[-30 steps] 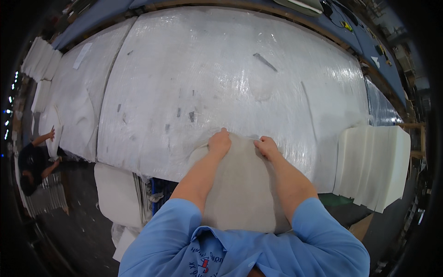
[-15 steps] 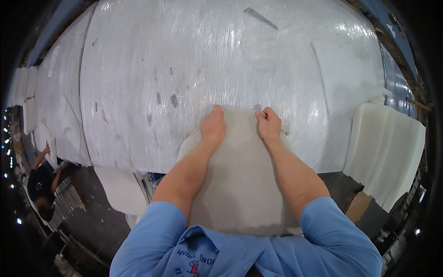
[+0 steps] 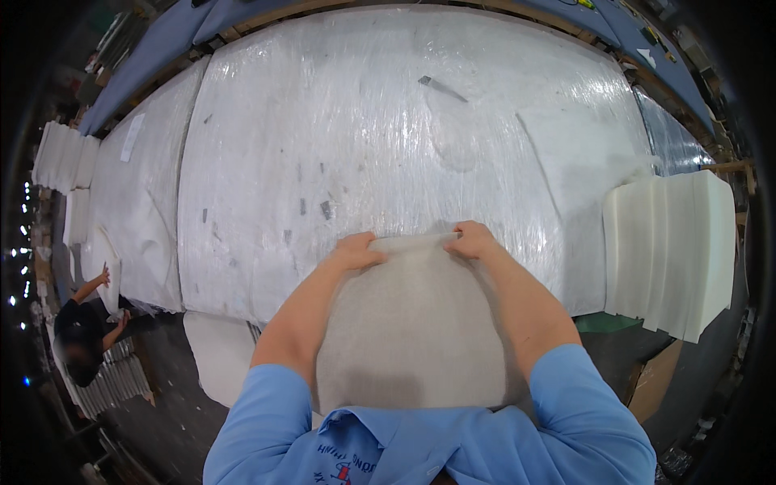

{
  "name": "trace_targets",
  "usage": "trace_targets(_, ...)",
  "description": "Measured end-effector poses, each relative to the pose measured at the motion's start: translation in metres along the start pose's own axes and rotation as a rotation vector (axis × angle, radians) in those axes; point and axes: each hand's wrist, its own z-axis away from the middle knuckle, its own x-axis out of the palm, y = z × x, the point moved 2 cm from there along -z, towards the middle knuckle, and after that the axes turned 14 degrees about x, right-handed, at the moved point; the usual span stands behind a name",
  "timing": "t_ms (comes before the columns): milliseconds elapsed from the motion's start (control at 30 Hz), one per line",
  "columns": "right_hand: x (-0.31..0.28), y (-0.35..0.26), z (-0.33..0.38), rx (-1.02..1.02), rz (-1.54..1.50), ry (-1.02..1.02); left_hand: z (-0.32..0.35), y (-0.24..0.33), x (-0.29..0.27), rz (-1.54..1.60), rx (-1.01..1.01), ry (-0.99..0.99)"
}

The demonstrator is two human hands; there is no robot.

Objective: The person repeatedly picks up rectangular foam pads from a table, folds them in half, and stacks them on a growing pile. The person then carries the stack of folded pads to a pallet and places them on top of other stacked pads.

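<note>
A beige-grey fabric piece [image 3: 412, 323] with rounded sides lies in front of me, reaching from my chest to the near part of a plastic-wrapped table. Its far edge is raised between my hands in a narrow folded strip. My left hand [image 3: 358, 251] pinches that edge at its left end, with the thumb on the near side. At the right end my right hand [image 3: 471, 241] holds the same edge between thumb and curled fingers. Whether a pad lies inside the fabric I cannot tell.
The wide table [image 3: 388, 121] is covered in clear, wrinkled film. White foam pieces [image 3: 663, 250] hang in a stack over its right end. Another pale panel [image 3: 218, 356] stands below the table at left. A co-worker [image 3: 85, 331] handles a white piece at the far left.
My hands and the fabric's far edge are lower in the picture, and the whole view has shifted. The fabric now looks wider, its far edge folded toward me. Both hands keep their hold.
</note>
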Motion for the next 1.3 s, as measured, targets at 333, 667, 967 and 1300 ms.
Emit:
trace_targets(333,0.007,0.014,-0.001,0.345,-0.503,-0.183,0.021,-0.036,-0.018,0.093,-0.305,-0.057)
trace_targets(667,0.016,0.009,0.004,0.317,-0.741,-0.038,0.014,-0.040,0.015,1.169,-0.508,0.285)
trace_targets(967,0.041,0.017,-0.040,0.122,-0.605,0.350,-0.012,-0.033,0.027,0.658,-0.437,0.586)
trace_targets(1300,0.025,0.015,-0.038,0.231,-0.624,0.031,-0.016,-0.040,0.027,0.494,-0.368,0.601)
